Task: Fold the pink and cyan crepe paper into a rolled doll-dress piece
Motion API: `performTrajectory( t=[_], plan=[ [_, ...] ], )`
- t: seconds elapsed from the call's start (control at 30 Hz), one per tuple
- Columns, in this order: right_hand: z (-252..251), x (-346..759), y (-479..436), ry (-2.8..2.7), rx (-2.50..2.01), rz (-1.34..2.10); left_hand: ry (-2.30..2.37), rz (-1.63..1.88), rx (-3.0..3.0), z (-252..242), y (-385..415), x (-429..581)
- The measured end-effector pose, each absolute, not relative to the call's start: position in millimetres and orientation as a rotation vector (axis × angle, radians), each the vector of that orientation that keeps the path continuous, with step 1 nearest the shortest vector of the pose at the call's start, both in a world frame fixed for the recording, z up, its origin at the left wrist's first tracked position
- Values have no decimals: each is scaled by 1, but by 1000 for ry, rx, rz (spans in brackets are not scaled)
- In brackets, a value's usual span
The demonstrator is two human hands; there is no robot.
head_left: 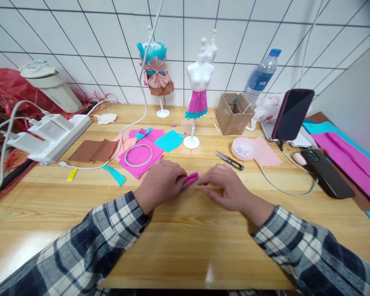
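Observation:
My left hand [165,183] is closed round a small folded piece of pink and blue crepe paper [190,179], whose pink end sticks out to the right. Just right of that end is my right hand [223,187], its thumb and fingers apart with nothing visible between them. Behind the hands a white mannequin [200,78] wears a pink skirt [198,102] with a blue hem. Pink sheets [142,161], a blue sheet [169,141] and brown paper [93,151] lie to the left. Black snips [230,160] rest beyond my right hand.
A dressed mannequin [156,70], cardboard box [232,117] and bottle [263,76] stand along the wall. A pink bead dish [244,149], an upright phone [292,115] and a dark phone [327,172] are at right. A power strip [60,139] and white cable [145,98] are at left.

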State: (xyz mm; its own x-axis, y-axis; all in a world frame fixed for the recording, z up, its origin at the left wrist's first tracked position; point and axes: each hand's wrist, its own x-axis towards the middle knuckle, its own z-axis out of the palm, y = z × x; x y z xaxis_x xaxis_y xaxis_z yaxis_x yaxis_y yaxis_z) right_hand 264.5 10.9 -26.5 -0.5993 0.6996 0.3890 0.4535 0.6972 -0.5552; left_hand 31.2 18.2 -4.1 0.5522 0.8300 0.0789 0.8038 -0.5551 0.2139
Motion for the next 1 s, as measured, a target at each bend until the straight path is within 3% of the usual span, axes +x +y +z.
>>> performTrajectory(
  t=[0.17,0.43,1.0],
  plan=[
    [-32,266,20,-1991,-1219,640,1224,340,2643,-6,21,27],
    [-31,255,13,-2327,-1262,535,1252,243,2665,-3,13,35],
    [-34,258,18,-2249,-1363,692,1262,252,2773,-10,12,41]
  ],
)
